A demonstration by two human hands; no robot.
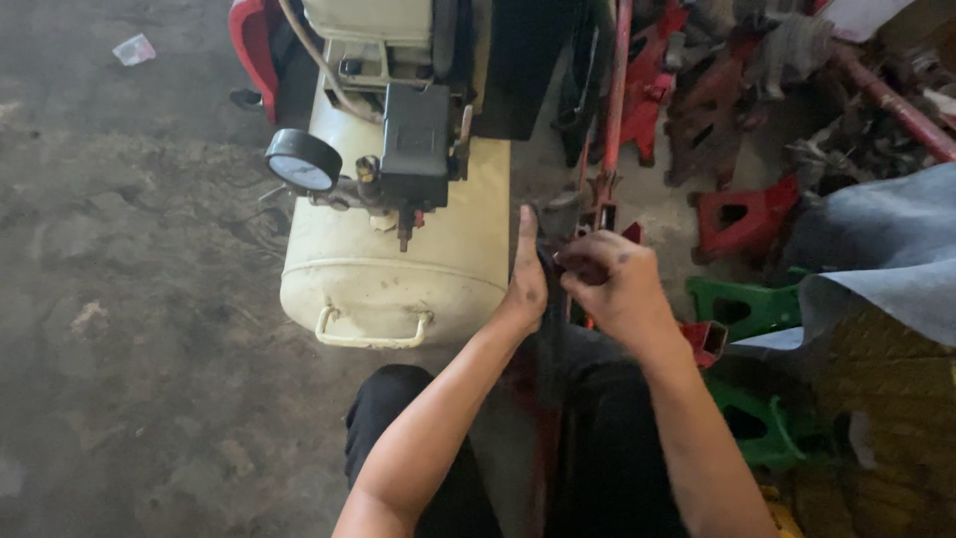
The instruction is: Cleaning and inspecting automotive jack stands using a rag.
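Note:
My left hand [525, 279] rests flat with its thumb up against a dark upright metal part [560, 214] of a red floor jack. My right hand [609, 284] is closed in a fist around the same dark part, just to the right of the left hand. The jack's red handle [615, 100] runs up and away from my hands. What sits under my fingers is hidden. My knees in dark trousers [588, 438] are below the hands.
A cream air compressor tank [398, 269] with a round pressure gauge [302, 159] and black switch box stands left of my hands. Red jack stands [742, 214] and green stands [752, 309] lie right, beside a grey sheet [886, 249]. Stained concrete floor [129, 299] spreads left.

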